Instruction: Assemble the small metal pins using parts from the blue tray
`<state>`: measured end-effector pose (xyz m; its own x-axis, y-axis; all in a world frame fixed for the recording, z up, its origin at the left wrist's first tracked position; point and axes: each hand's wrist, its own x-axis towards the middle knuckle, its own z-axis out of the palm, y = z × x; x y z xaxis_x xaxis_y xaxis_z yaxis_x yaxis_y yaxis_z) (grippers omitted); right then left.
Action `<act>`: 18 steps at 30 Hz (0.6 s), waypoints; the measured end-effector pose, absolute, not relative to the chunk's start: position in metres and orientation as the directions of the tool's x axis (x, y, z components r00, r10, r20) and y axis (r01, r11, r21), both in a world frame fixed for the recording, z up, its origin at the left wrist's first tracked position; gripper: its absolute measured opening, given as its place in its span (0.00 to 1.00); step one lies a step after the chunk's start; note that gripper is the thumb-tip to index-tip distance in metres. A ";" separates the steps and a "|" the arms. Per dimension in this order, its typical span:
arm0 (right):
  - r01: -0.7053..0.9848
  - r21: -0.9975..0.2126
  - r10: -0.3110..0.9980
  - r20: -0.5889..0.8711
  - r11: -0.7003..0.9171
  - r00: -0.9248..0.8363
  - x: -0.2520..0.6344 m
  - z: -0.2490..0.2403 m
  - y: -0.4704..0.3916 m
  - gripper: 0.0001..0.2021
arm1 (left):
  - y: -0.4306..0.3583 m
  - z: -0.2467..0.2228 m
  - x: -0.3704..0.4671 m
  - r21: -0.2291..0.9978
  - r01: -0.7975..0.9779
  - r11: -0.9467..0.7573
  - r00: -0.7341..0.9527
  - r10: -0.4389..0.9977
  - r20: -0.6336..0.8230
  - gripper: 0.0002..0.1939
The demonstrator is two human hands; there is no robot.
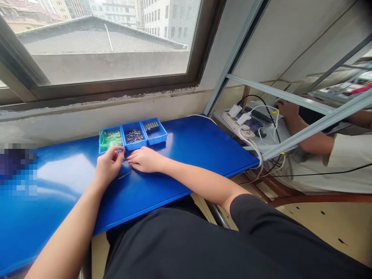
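My left hand is closed in a pinch just in front of the blue bins; what sits between its fingertips is too small to make out. Palm down and close beside it, my right hand has its fingers together at the end of a small thin metal piece. On the blue table below the hands lies a thin metal rod. Behind them stand three joined bins: one with pale small parts in green plastic, one with loose metal pins, one with upright metal cylinders.
The blue table runs along a window wall. At right, a metal frame separates it from a surface with a power strip and white cables. Another person's arm is beyond the frame. A blurred dark patch is at far left.
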<state>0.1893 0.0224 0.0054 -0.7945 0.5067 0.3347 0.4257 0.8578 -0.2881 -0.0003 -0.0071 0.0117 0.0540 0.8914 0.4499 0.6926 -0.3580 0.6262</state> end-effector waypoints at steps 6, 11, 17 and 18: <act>0.441 -0.228 0.496 0.400 0.868 -0.771 0.193 0.006 0.027 0.14 | -0.007 0.012 0.000 0.635 0.686 -0.356 0.063 0.898 0.436 0.11; 0.324 -0.232 0.395 0.412 0.917 -0.821 0.189 -0.004 0.031 0.12 | -0.008 0.012 0.000 0.630 0.687 -0.362 0.066 0.895 0.442 0.11; 0.389 -0.252 0.457 0.338 0.886 -0.823 0.192 0.007 0.027 0.09 | -0.008 0.012 0.000 0.638 0.685 -0.353 0.065 0.901 0.428 0.12; 0.405 -0.264 0.477 0.332 0.875 -0.814 0.193 0.009 0.026 0.07 | -0.008 0.012 0.000 0.638 0.685 -0.353 0.066 0.901 0.428 0.12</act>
<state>0.1928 0.0261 0.0095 -0.8139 0.4769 0.3320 0.4053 0.8753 -0.2637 0.0003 -0.0077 0.0122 0.0662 0.9014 0.4278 0.6848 -0.3529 0.6375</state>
